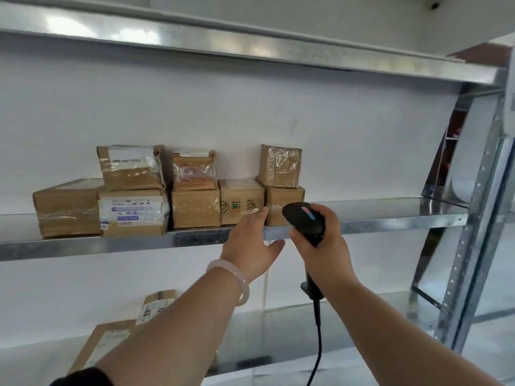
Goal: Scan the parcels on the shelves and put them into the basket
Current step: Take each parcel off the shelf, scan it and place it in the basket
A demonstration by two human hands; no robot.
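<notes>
Several brown cardboard parcels stand in two layers on the middle metal shelf [390, 215]. One at the front carries a green logo [241, 201], with a plain parcel [281, 207] to its right and a taped one [280, 165] stacked on that. My left hand [252, 243] reaches up with straight fingers, its fingertips close to the green-logo parcel and the plain parcel, holding nothing. My right hand [324, 240] grips a black corded barcode scanner [305, 218], whose head sits just in front of the plain parcel. No basket is in view.
More parcels [111, 346] lie on the lower shelf at the bottom left, partly behind my left arm. An upper shelf [250, 48] runs overhead. A perforated steel upright [473, 232] stands at the right. The scanner cable [317, 344] hangs down between my arms.
</notes>
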